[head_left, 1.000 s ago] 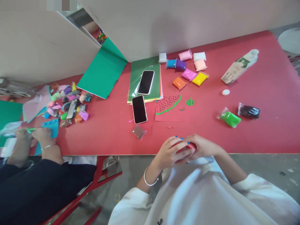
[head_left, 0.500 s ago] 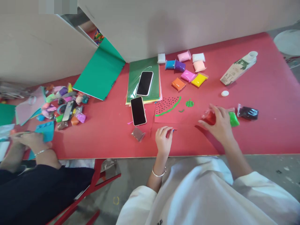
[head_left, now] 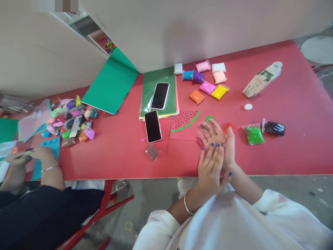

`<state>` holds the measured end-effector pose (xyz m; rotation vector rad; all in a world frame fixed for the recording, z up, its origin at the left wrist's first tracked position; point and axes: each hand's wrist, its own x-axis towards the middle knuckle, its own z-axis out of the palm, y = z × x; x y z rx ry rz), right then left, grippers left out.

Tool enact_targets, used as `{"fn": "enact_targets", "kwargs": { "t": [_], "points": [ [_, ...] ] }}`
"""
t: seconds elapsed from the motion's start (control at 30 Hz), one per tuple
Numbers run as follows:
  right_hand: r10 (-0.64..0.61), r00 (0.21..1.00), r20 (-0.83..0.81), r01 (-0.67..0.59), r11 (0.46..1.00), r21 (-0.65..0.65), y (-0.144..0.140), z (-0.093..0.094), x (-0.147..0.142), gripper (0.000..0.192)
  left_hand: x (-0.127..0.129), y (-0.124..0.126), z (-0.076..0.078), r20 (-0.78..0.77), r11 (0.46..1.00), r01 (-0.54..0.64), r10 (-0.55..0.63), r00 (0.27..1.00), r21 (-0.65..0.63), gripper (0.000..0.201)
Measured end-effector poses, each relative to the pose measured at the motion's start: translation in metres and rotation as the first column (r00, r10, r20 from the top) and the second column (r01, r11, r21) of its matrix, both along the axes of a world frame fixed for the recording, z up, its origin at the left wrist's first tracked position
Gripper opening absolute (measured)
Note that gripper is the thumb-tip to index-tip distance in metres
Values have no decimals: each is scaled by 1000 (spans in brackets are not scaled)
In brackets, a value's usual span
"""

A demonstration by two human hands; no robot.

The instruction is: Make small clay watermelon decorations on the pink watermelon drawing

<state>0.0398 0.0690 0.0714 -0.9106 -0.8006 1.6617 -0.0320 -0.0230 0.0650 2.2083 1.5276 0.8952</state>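
Observation:
My left hand (head_left: pixel 210 169) lies with straight fingers across the palm of my right hand (head_left: pixel 229 149), above the table's front edge. The right hand's fingers are stretched out and spread. Whatever may be between the palms is hidden. Just behind my right hand lies a red clay packet (head_left: pixel 232 127), partly covered. To its right are a bright green clay packet (head_left: pixel 254 134) and a black clay packet (head_left: pixel 274 127). Left of the hands, a pink sheet (head_left: pixel 182 134) carries a watermelon slice (head_left: pixel 185 119) with black dots and a green rim. A small green shape (head_left: pixel 208 118) shows past my fingertips.
Two phones (head_left: pixel 153 126) lie by green sheets (head_left: pixel 158 76), near a brown clay packet (head_left: pixel 152 152). Several clay packets (head_left: pixel 207 87) lie at the back. A carton (head_left: pixel 262 80) and white cap (head_left: pixel 248 107) are right. At left, a person's hands (head_left: pixel 44 158) work beside clay pieces.
My hands were apart, the left pinching a small red bit and the right at the red packet. They have come together palm to palm. The green packet is now uncovered.

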Motion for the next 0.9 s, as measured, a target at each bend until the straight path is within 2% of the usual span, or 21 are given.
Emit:
{"fn": "enact_targets", "kwargs": {
  "t": [0.1, 0.23, 0.37, 0.43, 0.57, 0.7, 0.77, 0.9],
  "points": [
    [8, 995, 98, -10, 1000, 18, -3, 3, 3, 74, -2, -2, 5, -35, 997, 23, -26, 999, -78, 63],
    [-70, 992, 101, 68, 998, 19, -2, 9, 7, 75, -1, -8, 11, -66, 991, 124, -126, 990, -41, 68],
    [-17, 998, 58, 12, 997, 82, -4, 23, 5, 72, 0, -8, 13, -94, 999, 24, -21, 995, 30, 68],
    [-58, 996, 66, 51, 993, 103, -4, 30, 3, 71, -1, -8, 14, -97, 999, -9, 13, 995, 40, 68],
    [-139, 982, 130, 125, 986, 111, -2, 38, 2, 74, -4, -11, 15, -67, 994, 60, -54, 996, 86, 64],
    [-82, 977, 196, 53, 988, 146, 0, 37, 1, 75, -8, -6, 17, -10, 998, 48, -48, 999, 46, 59],
    [-50, 981, 186, 26, 992, 126, 2, 34, 1, 74, -11, 1, 19, 28, 1000, 3, -2, 1000, -10, 52],
    [113, 993, 38, -113, 994, -4, 5, 28, -5, 71, -21, 20, 18, 130, 973, -231, 229, 965, -7, 28]
  ]
}}
